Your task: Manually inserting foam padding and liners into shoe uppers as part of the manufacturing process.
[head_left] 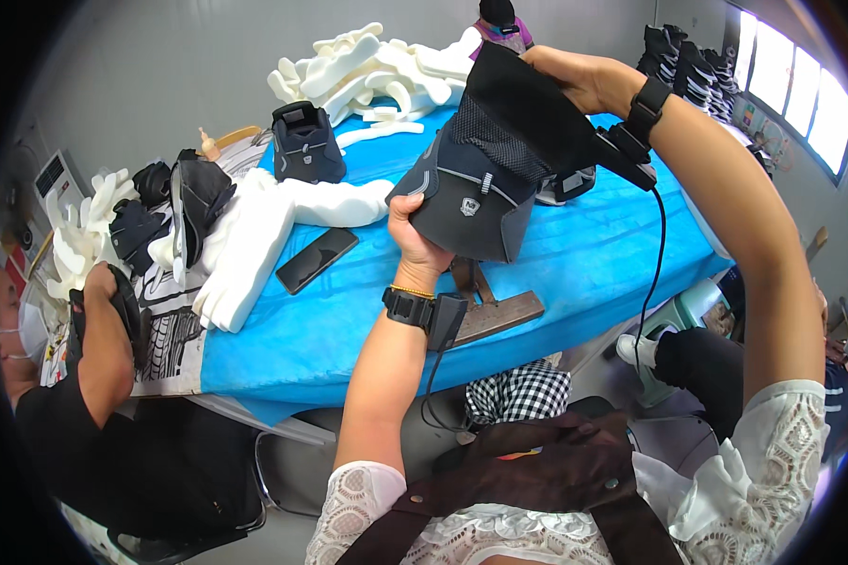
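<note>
Above the blue-covered table I hold up a dark grey and black shoe upper [481, 193], with a mesh part and a small shield-shaped badge. My left hand [416, 243] grips its lower left end, thumb on the outside and the other fingers mostly hidden beneath. At the top right, my right hand [575, 77] is closed on the black upper edge, its fingertips partly behind the material. A brown block-like stand [499, 315] lies below the upper. Partly hidden behind the upper is another dark piece [575, 184].
White foot-shaped foam forms [250, 254] and a black phone [318, 261] lie left on the blue cover [273, 348]. Another upper [307, 146] stands behind them, near a foam heap [367, 71]. A co-worker's hand [99, 281] holds black material at left. A cable [664, 245] hangs from my right wrist.
</note>
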### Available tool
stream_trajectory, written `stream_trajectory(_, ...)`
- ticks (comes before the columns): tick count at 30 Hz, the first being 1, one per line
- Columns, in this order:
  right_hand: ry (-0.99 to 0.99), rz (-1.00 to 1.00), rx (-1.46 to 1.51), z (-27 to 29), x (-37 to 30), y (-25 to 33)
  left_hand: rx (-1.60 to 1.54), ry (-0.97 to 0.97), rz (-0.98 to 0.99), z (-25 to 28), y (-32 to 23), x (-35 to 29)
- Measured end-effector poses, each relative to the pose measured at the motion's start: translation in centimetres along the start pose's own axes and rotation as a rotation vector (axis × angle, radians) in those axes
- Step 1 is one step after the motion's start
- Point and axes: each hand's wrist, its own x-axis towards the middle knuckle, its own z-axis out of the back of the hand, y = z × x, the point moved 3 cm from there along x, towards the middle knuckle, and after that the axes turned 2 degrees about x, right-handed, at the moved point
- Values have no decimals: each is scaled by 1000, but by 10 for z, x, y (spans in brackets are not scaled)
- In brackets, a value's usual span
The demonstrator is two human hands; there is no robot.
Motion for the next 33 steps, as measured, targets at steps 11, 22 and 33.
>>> stream_trajectory(11, -16, -73, -997, -52, -2, 11, -8, 48, 51, 4, 0, -2)
stream_trajectory(22, -117, 973, -1799, -87, 26, -4, 29, 3, -57, -5, 11, -9)
stream_trajectory(33, -147, 827, -1823, -94, 40, -15, 70, 6, -114, -6, 13, -10)
